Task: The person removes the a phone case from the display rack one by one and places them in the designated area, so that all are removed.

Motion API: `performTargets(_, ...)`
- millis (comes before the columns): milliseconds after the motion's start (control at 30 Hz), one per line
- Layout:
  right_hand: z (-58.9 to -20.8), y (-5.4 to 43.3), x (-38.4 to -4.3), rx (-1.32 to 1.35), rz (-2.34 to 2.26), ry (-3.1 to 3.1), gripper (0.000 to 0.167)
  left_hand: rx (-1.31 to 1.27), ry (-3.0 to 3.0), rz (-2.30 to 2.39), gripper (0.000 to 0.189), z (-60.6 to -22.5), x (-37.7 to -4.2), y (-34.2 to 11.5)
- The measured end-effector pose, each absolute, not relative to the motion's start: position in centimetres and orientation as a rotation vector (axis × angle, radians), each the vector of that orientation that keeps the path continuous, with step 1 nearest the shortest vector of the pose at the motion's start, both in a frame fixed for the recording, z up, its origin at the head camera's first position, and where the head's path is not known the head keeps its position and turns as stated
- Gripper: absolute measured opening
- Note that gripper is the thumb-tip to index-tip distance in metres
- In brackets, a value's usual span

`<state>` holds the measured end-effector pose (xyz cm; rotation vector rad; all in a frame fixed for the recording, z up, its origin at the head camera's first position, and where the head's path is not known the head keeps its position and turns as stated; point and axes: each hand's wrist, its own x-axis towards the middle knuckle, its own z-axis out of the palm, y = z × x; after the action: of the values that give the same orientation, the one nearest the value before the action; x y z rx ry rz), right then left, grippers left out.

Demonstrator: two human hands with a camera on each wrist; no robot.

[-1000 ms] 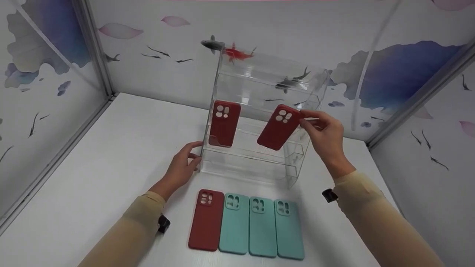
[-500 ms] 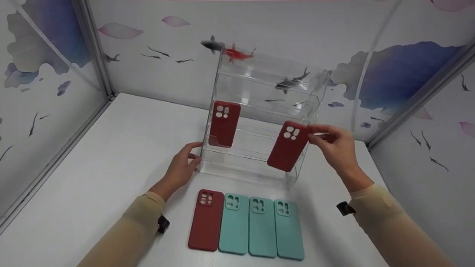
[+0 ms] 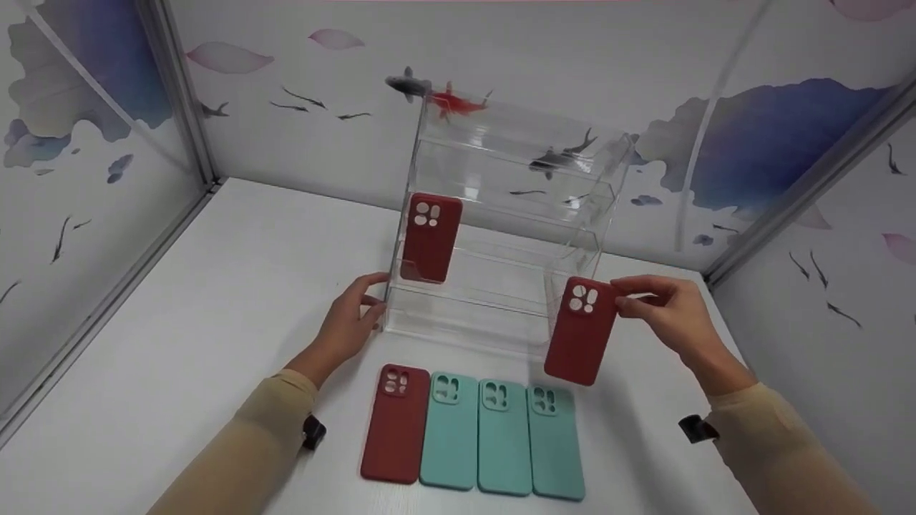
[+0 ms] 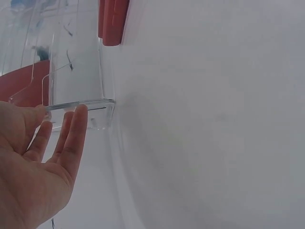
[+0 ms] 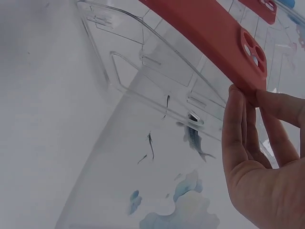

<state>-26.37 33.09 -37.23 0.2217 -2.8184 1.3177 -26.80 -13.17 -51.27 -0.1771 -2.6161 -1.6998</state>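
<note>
My right hand [image 3: 669, 311] pinches a red phone case [image 3: 581, 332] by its upper right edge, between thumb and fingers. The case hangs slightly tilted in front of the right side of a clear acrylic display rack [image 3: 494, 300]; the right wrist view shows the fingertips at its camera-hole end. My left hand [image 3: 349, 322] touches the rack's left side panel with fairly straight fingers, seen close up in the left wrist view. Another red phone case [image 3: 431, 239] stands on a middle tier of the rack, at the left end.
On the white table [image 3: 286, 250], in front of the rack, a row of cases lies flat: one red case [image 3: 396, 425] at the left and three teal cases [image 3: 449, 433] beside it. White walls [image 3: 286, 143] with fish and petal prints enclose the table.
My right hand has moved the red phone case down, right and toward me, from in front of the rack's tiers to its lower right corner. My left hand stays at the rack's side.
</note>
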Motion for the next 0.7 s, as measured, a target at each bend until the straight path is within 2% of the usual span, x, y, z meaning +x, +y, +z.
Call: performTargets(700,-42.4,38.7,-24.1,0.063,1.354,-3.061,0.038,-0.176,-2.627,-1.677,0.05,-51.2,-26.8,-13.1)
